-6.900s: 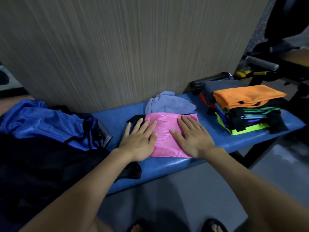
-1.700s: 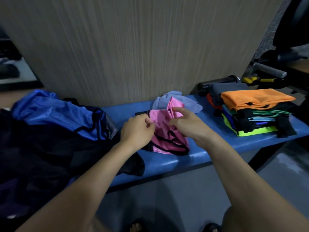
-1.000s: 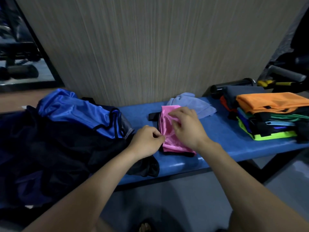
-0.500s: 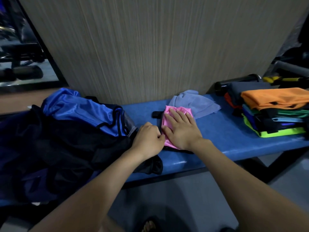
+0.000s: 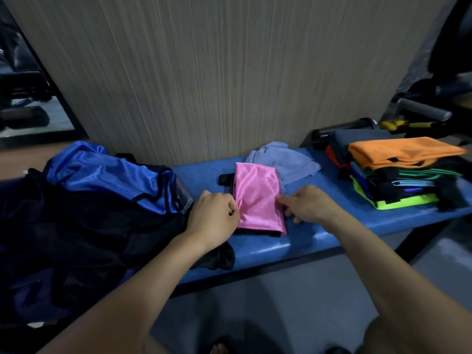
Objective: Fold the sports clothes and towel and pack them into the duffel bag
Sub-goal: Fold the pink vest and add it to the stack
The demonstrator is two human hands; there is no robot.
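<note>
A folded pink sports garment (image 5: 256, 198) with black trim lies flat on the blue bench (image 5: 306, 241). My left hand (image 5: 215, 218) pinches its left edge with curled fingers. My right hand (image 5: 306, 204) grips its right edge, thumb on top. Behind it lies a crumpled grey-blue towel (image 5: 283, 162). At the left, the dark duffel bag (image 5: 63, 238) slumps on the bench with a shiny blue cloth (image 5: 107, 175) on top. A stack of folded clothes (image 5: 398, 172), orange on top, stands at the right.
A wood-grain wall panel (image 5: 217, 72) rises right behind the bench. A black bottle (image 5: 342, 129) lies behind the stack. Gym equipment with a grey padded bar (image 5: 421, 111) stands at the far right. Grey floor lies below the bench's front edge.
My right hand has lifted off the top of the pink garment and moved to its right edge. The garment now lies as a narrow folded rectangle. My left hand stays at its left edge.
</note>
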